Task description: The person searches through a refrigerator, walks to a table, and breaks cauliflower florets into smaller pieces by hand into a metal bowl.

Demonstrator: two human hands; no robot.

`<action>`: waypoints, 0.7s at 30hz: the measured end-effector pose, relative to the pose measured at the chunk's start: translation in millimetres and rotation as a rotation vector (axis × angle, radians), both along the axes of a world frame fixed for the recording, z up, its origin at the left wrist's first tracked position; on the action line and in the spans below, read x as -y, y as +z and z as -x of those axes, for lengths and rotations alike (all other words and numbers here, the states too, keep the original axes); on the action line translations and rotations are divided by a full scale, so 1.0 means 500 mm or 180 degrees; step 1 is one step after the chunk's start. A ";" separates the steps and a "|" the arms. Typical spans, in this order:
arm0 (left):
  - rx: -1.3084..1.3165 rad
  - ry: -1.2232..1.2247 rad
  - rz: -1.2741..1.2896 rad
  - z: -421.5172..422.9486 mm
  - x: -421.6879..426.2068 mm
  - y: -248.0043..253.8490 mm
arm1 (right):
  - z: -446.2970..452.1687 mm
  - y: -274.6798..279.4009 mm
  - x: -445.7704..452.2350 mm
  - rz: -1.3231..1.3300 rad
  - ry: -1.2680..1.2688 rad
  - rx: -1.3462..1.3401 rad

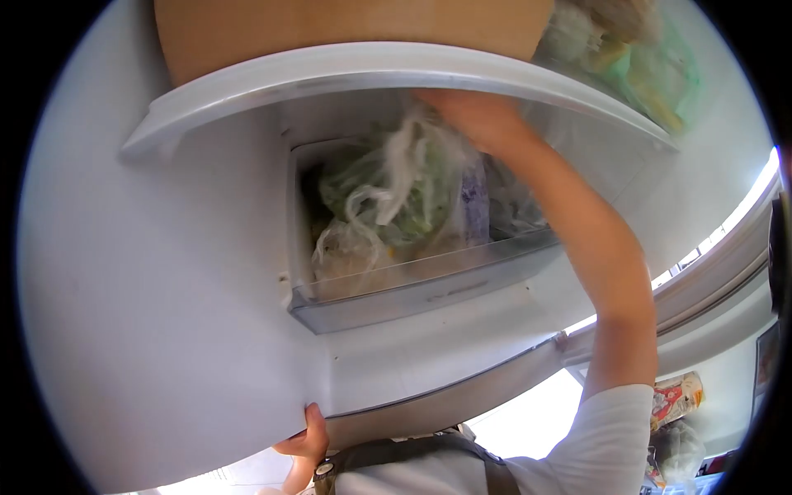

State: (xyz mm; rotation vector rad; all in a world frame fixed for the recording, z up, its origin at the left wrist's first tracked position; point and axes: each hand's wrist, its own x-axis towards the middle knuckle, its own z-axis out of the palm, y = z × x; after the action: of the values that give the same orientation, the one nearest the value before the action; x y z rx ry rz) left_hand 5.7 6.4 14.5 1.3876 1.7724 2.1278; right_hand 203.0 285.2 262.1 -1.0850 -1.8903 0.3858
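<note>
My right hand reaches under the white shelf into the drawer, its fingers partly hidden and blurred. It is closed on the gathered top of a clear plastic bag, which hangs below it. Green leafy vegetables show through the plastic. The drawer is clear-fronted and pulled out, with a knotted plastic bag at its front left and a purple-printed package to the right. Low in view, my left hand grips the edge of the refrigerator's side wall, thumb on the near face.
Above the drawer, the shelf bears a brown cardboard box and a greenish plastic bag of food at the right. At the lower right, packaged food stands in the door area.
</note>
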 end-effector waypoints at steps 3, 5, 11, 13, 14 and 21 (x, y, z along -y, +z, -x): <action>-0.0026 0.0023 0.0021 -0.005 0.007 0.008 | 0.059 0.027 0.006 -0.0402 0.0666 0.0369; -0.0068 0.0022 -0.0005 -0.006 0.012 0.008 | 0.093 0.031 0.009 -0.0051 0.1158 0.0329; -0.0577 0.0105 0.0083 0.010 -0.005 -0.004 | 0.058 0.028 0.003 0.0541 0.0522 0.1606; -0.0552 0.0098 0.0073 0.012 0.003 -0.023 | -0.010 -0.023 -0.069 -0.0712 -0.0429 0.1808; -0.0537 0.0065 0.0072 0.014 0.006 -0.028 | -0.059 -0.038 -0.076 -0.0999 -0.0479 0.2345; -0.0442 0.0123 0.0079 0.008 0.006 -0.025 | -0.074 -0.088 0.010 0.1957 0.0632 0.2746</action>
State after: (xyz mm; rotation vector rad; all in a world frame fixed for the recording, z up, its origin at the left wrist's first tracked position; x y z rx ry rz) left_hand 1.9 3.2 2.1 1.5421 1.8817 2.0669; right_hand 240.1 280.5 218.0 -1.6447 -2.7523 0.7239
